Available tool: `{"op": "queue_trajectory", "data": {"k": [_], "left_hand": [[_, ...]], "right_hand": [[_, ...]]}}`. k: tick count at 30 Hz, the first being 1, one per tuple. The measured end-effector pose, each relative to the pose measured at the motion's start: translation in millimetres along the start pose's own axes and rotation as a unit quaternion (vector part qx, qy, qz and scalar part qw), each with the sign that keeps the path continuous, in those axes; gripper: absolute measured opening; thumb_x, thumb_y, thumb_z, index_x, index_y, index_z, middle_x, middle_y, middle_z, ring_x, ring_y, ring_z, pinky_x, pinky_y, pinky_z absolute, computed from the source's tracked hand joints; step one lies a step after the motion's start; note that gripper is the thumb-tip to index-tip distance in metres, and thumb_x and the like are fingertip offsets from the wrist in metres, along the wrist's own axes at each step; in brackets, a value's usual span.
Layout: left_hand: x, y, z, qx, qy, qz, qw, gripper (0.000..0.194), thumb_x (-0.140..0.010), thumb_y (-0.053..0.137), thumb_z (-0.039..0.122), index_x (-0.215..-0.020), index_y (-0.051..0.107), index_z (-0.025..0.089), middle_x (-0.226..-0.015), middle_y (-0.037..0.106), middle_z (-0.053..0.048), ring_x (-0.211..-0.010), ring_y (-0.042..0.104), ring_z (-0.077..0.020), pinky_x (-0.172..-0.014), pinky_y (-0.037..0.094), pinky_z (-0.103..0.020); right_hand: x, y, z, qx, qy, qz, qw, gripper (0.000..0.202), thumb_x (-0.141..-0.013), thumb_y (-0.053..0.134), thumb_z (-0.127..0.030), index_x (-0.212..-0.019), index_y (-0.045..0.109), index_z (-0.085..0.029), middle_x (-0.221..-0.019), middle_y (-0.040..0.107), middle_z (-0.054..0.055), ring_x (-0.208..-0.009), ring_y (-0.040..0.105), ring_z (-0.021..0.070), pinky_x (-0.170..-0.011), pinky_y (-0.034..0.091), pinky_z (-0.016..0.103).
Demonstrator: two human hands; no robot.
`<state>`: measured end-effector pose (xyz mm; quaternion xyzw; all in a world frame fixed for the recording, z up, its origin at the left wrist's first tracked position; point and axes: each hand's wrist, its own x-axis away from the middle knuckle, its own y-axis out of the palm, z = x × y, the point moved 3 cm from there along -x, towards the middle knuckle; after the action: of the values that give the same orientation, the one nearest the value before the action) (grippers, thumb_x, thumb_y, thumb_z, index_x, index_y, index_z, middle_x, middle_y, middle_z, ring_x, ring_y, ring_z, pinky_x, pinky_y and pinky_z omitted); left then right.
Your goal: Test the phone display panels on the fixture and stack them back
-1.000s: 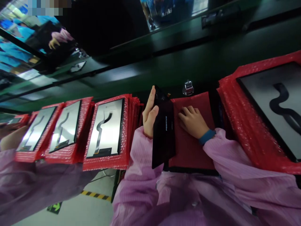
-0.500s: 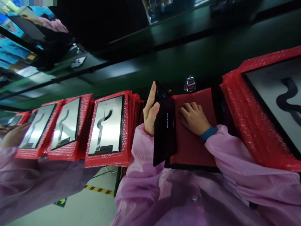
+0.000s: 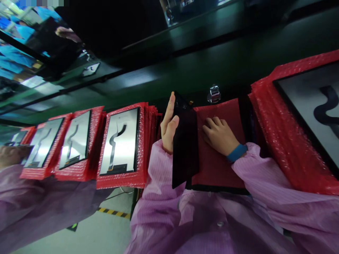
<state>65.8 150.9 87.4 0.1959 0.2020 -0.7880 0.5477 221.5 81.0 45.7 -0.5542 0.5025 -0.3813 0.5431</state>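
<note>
My left hand (image 3: 169, 125) holds a black display panel (image 3: 185, 144) tilted up on its long side, thumb over its edge and fingers stretched along its back. The panel's face is dark and turned to the right. My right hand (image 3: 220, 135), with a blue wristband (image 3: 236, 152), rests on a red sheet (image 3: 219, 169) just right of the panel. Its fingers are slightly bent and apart, with their tips in shadow. A small metal counter (image 3: 214, 94) stands behind the red sheet.
To my left, display panels with ribbon cables, such as one panel (image 3: 120, 137), lie on stacks of red bubble bags (image 3: 102, 183). A taller red bag stack (image 3: 286, 155) with a panel (image 3: 304, 95) on top sits at my right. A co-worker's hand (image 3: 12, 155) is at far left.
The white lettering on the panel's face has gone dark. My hands have hardly moved. The co-worker's hand at far left has shifted, and a background person's arm has moved.
</note>
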Motion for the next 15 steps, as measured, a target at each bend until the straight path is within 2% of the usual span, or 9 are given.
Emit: {"op": "queue_trajectory", "data": {"k": [6, 11, 15], "left_hand": [[-0.7, -0.2, -1.7, -0.018, -0.055, 0.026, 0.998, 0.055, -0.096, 0.051, 0.058, -0.145, 0.055, 0.034, -0.159, 0.047, 0.007, -0.158, 0.02, -0.0251, -0.133, 0.011, -0.04], [-1.4, 0.0, -2.7, 0.001, -0.037, 0.014, 0.999, 0.062, -0.092, 0.056, 0.059, -0.147, 0.055, 0.029, -0.16, 0.046, 0.002, -0.155, 0.03, -0.0256, -0.132, 0.018, -0.037], [-0.8, 0.6, -10.5, 0.023, -0.033, 0.037, 0.999, 0.06, -0.092, 0.056, 0.056, -0.145, 0.058, 0.028, -0.158, 0.049, 0.001, -0.153, 0.034, -0.0243, -0.13, 0.023, -0.036]], "right_hand": [[-2.9, -7.4, -9.1, 0.0, 0.018, -0.01, 1.0, 0.03, -0.098, 0.045, -0.019, -0.106, 0.073, -0.013, -0.124, 0.065, 0.019, -0.107, 0.051, 0.0311, -0.08, 0.035, 0.041], [-0.6, -14.0, -4.8, -0.038, 0.028, -0.037, 0.998, 0.028, -0.097, 0.049, -0.021, -0.104, 0.074, -0.011, -0.125, 0.064, 0.02, -0.112, 0.052, 0.0312, -0.081, 0.04, 0.04], [-1.8, -18.0, 7.3, -0.077, 0.027, -0.035, 0.996, 0.026, -0.095, 0.053, -0.021, -0.109, 0.072, -0.012, -0.124, 0.066, 0.017, -0.113, 0.055, 0.0296, -0.087, 0.045, 0.04]]}}
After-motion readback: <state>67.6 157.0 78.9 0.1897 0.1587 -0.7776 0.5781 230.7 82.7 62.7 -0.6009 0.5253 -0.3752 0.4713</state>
